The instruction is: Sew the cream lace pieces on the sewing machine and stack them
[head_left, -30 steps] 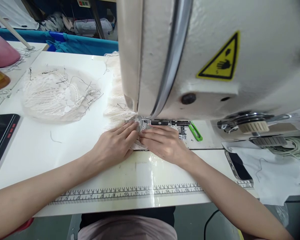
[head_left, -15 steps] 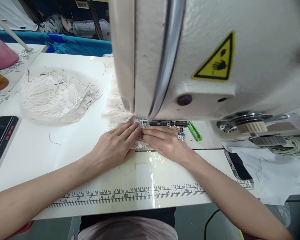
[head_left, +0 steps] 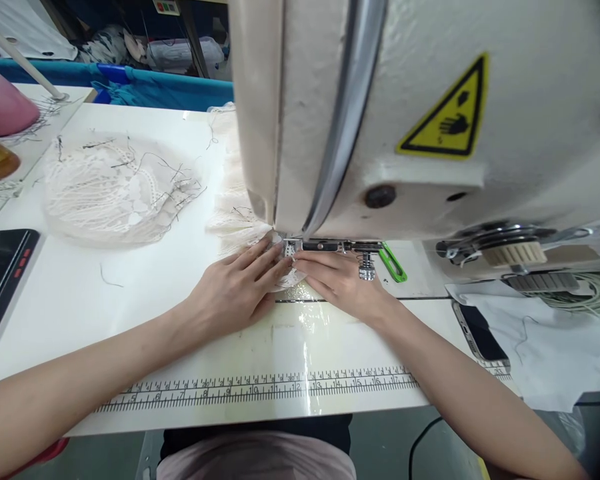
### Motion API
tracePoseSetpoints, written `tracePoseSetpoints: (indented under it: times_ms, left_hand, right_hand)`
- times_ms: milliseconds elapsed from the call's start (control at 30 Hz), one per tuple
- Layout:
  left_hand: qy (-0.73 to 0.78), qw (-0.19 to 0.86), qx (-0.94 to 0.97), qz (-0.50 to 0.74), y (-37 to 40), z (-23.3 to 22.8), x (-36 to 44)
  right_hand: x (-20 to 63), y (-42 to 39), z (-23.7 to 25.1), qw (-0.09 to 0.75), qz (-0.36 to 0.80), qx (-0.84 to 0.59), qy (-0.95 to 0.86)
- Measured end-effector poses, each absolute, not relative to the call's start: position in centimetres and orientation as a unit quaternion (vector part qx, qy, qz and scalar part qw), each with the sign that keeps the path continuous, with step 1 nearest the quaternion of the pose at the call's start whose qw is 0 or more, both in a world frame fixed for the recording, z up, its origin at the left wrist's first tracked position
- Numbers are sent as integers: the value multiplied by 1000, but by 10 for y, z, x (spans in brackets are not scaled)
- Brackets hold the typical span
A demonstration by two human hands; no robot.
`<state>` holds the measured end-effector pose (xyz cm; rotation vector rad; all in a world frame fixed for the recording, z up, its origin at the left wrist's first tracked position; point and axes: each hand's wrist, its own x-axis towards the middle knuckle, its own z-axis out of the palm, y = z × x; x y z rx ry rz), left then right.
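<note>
A cream lace fabric (head_left: 227,193) lies along the left side of the sewing machine (head_left: 310,100), its near end under the presser foot (head_left: 291,247). My left hand (head_left: 235,283) presses flat on the lace just left of the foot, fingers stretched out. On the other side, my right hand (head_left: 347,283) also lies flat, fingers extended, with its fingertips at the lace edge beside the foot. A metal attachment with a spring screw (head_left: 366,267) partly covers the right hand. The machine head hides the needle and part of the lace.
A lace piece with loose dark threads (head_left: 115,190) rests at the left. Green thread snips (head_left: 393,262) are behind my right hand. A phone (head_left: 480,331) and white cloth (head_left: 545,353) lie at right, a black device (head_left: 5,287) at left. A printed ruler (head_left: 255,393) follows the front edge.
The view has shifted slightly. My left hand's fingers have spread a little, and the lace edge between the hands shows more. Both hands stay by the presser foot.
</note>
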<state>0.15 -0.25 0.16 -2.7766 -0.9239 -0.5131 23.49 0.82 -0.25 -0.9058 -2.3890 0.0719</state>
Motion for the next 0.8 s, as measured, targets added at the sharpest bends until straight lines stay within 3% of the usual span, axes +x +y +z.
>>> tracePoseSetpoints:
  times_ms: [467, 633, 800]
  left_hand:
    - [-323, 74, -927, -176, 4, 0, 2]
    - [-252, 99, -940, -208, 3, -1, 1]
    - [-255, 93, -940, -208, 1, 1, 1]
  right_hand:
    - [236, 14, -11, 300, 17, -336, -893]
    - [231, 10, -7, 275, 83, -406, -868]
    - [231, 9, 0, 241, 31, -384, -891]
